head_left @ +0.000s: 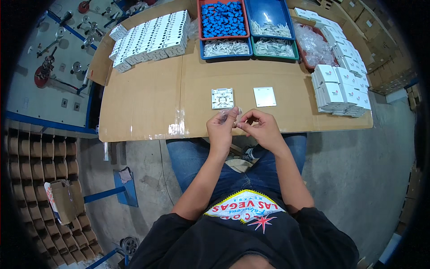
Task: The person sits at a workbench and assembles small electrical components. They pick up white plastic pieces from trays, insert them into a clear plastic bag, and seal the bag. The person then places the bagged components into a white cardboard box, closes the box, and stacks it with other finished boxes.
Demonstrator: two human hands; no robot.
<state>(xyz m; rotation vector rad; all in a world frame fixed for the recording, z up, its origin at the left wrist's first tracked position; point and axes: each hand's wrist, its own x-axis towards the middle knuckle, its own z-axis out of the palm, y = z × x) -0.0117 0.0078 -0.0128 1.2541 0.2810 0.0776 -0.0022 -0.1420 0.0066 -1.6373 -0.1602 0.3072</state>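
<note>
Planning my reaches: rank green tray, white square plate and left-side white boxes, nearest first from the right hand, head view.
From the right hand:
1. White square plate, just ahead.
2. Green tray, beyond the plate.
3. White boxes, upper left.

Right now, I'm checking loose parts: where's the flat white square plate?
In the head view, the flat white square plate lies on the cardboard, right of the patterned square piece and just beyond the right hand.

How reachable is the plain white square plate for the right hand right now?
Likely yes: the plate lies just beyond the right hand on the cardboard, with nothing visible between them, though that hand looks busy at the clear plastic in the left hand.
</note>
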